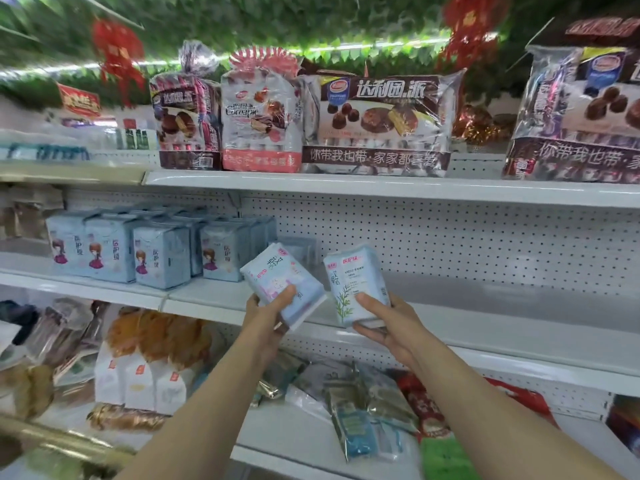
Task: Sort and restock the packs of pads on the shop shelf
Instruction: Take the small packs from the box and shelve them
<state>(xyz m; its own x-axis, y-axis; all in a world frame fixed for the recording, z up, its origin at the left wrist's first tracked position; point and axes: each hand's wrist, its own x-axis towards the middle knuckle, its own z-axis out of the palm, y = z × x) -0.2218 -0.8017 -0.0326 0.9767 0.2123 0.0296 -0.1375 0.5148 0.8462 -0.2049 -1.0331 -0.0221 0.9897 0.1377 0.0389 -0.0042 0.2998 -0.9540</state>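
Both arms reach up towards the middle shelf [485, 317], and each hand is wrapped round its own pack of pads. The left hand [268, 306] grips a pale blue pack with pink print [280, 278], thumb laid across the front and fingers behind. The pack is tilted, its top leaning left, and it is held in front of the shelf's front edge. The right hand [384, 323] holds a white pack with a green plant drawing [353, 282], thumb on the face and fingers curled under the bottom edge. This one stands nearly upright, low over the shelf's front lip, just beside the first pack and not touching it.

At the shelf's left end stand rows of blue packs with cartoon girls [159, 254], upright and close together. The rest of the shelf runs bare against a white pegboard back [450, 237]. Above the shelf sit big bags of chocolate pies [374, 123]. Below it lie mixed snack bags [346, 393].
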